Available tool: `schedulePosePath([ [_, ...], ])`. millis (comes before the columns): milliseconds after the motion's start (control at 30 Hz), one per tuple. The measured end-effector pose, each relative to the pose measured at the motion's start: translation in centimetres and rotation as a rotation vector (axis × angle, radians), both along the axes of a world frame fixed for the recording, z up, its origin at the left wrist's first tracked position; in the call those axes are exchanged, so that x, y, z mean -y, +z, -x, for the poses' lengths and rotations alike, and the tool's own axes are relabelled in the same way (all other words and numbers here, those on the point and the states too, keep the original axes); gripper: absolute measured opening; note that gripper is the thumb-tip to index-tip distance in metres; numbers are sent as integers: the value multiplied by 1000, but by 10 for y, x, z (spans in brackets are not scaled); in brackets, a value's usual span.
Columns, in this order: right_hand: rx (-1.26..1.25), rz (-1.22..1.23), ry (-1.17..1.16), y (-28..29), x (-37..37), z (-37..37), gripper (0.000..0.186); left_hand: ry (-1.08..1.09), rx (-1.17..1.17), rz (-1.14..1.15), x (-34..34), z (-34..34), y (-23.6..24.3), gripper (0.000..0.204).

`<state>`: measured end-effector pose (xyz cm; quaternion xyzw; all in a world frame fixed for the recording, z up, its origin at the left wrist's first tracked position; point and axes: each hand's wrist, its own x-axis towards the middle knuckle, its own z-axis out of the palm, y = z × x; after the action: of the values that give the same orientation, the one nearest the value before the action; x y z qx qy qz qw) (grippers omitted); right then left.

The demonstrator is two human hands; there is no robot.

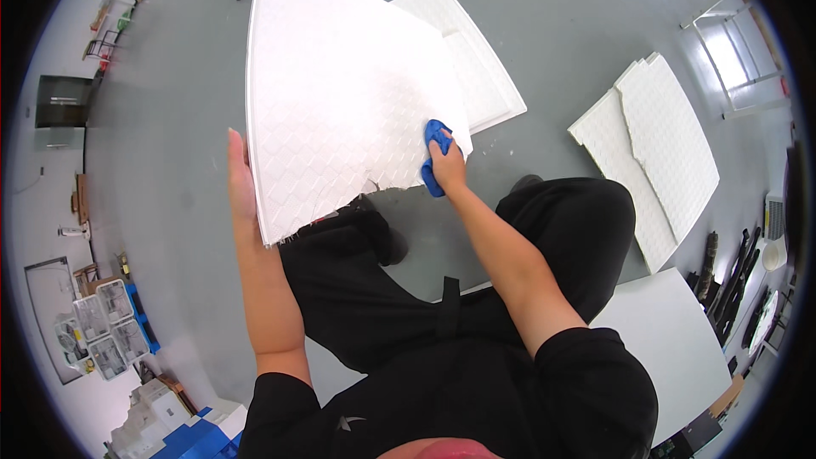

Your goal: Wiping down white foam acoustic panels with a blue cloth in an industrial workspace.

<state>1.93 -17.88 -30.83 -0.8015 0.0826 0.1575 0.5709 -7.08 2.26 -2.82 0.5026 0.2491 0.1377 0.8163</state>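
A large white panel (340, 76) with a woven-look pattern is tilted up before me, its near lower edge ragged and torn. Against the panel's left edge rests my left hand (241, 180), fingers stretched out along the side; part of the hand is hidden by the panel. My right hand (447, 163) is closed on a crumpled blue cloth (434, 180), pressed to the panel's surface near its right edge. Behind that panel, another white patterned panel (486, 76) lies on the floor, partly covered.
More white panel pieces (654, 153) with uneven edges lie overlapping on the grey floor (544, 25) to the right. A plain pale board (671, 348) is beside my right arm. Clear bins (110, 327) stand at the far left, dark long items (735, 285) at the right wall.
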Motion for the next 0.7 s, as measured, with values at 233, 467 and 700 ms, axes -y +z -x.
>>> schedulePosePath([
  [233,478,-361,295,113,-62,13,43,32,-95,-1,-2,2,2,58],
  [467,271,-332,192,54,-50,-37,40,26,-113,-203,-7,3,1,57],
  [700,-244,22,-158,-127,27,-83,55,65,-149,-233,-3,-4,0,63],
])
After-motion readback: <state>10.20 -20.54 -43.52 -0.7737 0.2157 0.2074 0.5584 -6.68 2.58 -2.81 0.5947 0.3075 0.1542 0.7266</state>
